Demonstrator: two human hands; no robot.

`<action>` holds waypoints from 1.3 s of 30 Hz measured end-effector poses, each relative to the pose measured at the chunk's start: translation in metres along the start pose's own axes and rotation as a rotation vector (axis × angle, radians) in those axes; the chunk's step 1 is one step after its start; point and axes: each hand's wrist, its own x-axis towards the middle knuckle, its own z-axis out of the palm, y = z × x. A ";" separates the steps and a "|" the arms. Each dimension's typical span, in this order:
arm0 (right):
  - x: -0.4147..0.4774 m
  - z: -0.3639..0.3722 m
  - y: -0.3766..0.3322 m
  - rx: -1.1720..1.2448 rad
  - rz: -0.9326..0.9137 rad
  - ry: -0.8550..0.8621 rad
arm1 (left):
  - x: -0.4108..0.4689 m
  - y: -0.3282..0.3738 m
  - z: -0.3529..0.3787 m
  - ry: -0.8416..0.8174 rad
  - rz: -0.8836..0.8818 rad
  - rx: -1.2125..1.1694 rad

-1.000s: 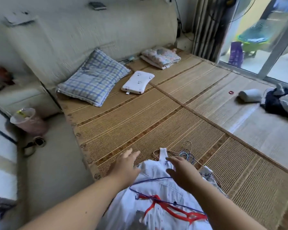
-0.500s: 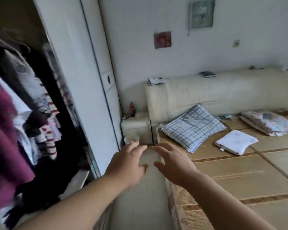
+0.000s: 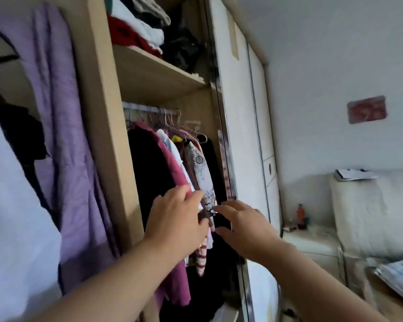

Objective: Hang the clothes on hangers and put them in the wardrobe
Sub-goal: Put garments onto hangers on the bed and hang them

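Note:
The open wardrobe (image 3: 107, 145) fills the left and middle of the view. Its rail (image 3: 149, 109) carries several hangers with clothes: a black garment (image 3: 149, 173), a maroon one (image 3: 172, 173), a white one and a grey patterned one (image 3: 201, 173). My left hand (image 3: 177, 217) rests with spread fingers against the hanging clothes. My right hand (image 3: 244, 226) is held out beside it in front of the dark clothes, fingers apart. Neither hand holds anything. The clothes on the bed are out of view.
A purple garment (image 3: 63, 159) and a white one (image 3: 12, 217) hang at the left. Folded clothes (image 3: 147, 26) sit on the upper shelf. The white sliding door (image 3: 242, 135) stands to the right, then a bedside cabinet (image 3: 312, 242) and the padded headboard (image 3: 377, 212).
The view has swung from the bed with the white garment and hangers to the wardrobe. Both empty hands have come up against the hanging clothes.

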 end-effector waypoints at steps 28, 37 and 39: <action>0.371 0.051 -0.078 0.304 -0.456 0.011 | 0.145 -0.091 -0.087 0.689 -0.441 0.647; 0.395 0.054 -0.091 0.477 -0.269 0.026 | 0.147 -0.092 -0.086 0.700 -0.383 0.691; 0.396 0.043 -0.092 0.420 -0.291 0.083 | 0.147 -0.092 -0.084 0.676 -0.368 0.715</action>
